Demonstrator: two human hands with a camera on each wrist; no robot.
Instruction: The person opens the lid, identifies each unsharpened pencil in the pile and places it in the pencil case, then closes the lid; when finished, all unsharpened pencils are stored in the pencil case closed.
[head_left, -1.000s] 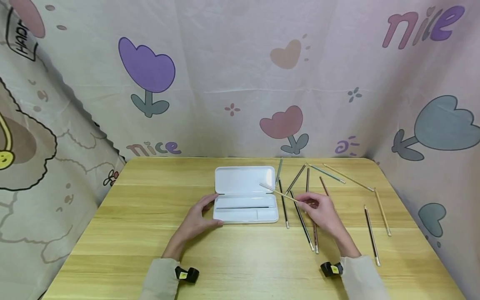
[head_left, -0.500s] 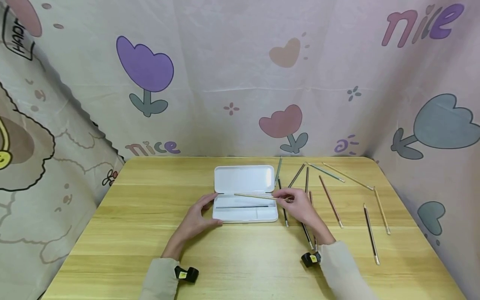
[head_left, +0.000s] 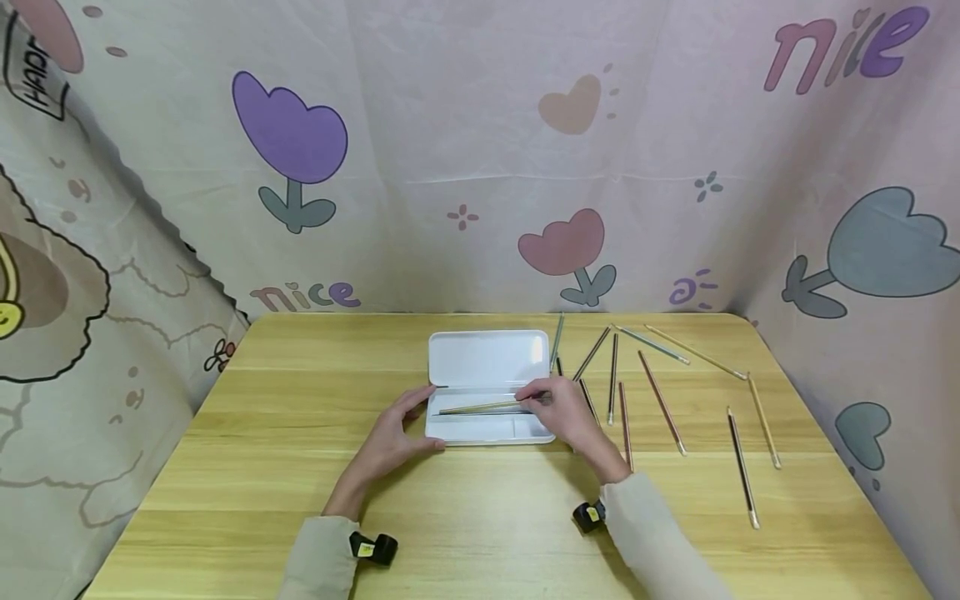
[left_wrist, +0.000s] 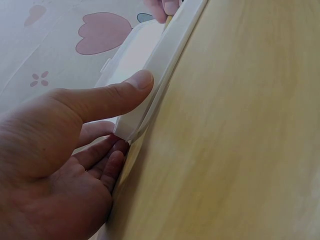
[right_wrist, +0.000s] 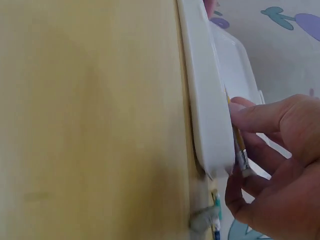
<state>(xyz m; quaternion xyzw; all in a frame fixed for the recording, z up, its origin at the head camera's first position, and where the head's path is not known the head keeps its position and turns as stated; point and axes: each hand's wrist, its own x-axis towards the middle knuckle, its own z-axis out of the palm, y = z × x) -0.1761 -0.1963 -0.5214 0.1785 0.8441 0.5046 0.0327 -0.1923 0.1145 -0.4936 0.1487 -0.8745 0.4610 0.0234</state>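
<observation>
A white pencil case (head_left: pixel 489 357) lies with its lid folded back, away from the person. My left hand (head_left: pixel 393 433) grips its left end, thumb on the front wall (left_wrist: pixel 161 65) and fingers round the corner. A yellow pencil (head_left: pixel 476 408) is pinched between my right hand's (head_left: pixel 566 408) thumb and fingers near its eraser end. It lies lengthwise over the case's rear compartment, pointed end to the left. In the right wrist view the metal band and pale eraser of the pencil (right_wrist: pixel 241 147) show beside the case's wall (right_wrist: pixel 207 100).
Several loose pencils lie scattered on the wooden table (head_left: pixel 300 483) right of the case, among them a red one (head_left: pixel 662 400), a black one (head_left: pixel 742 467) and a yellow one (head_left: pixel 763 421). A patterned cloth (head_left: pixel 420 167) hangs behind the table.
My right hand has moved left with the yellow pencil, from above the loose pencils to over the case's rear compartment, and lowered it. My left hand has stayed on the case.
</observation>
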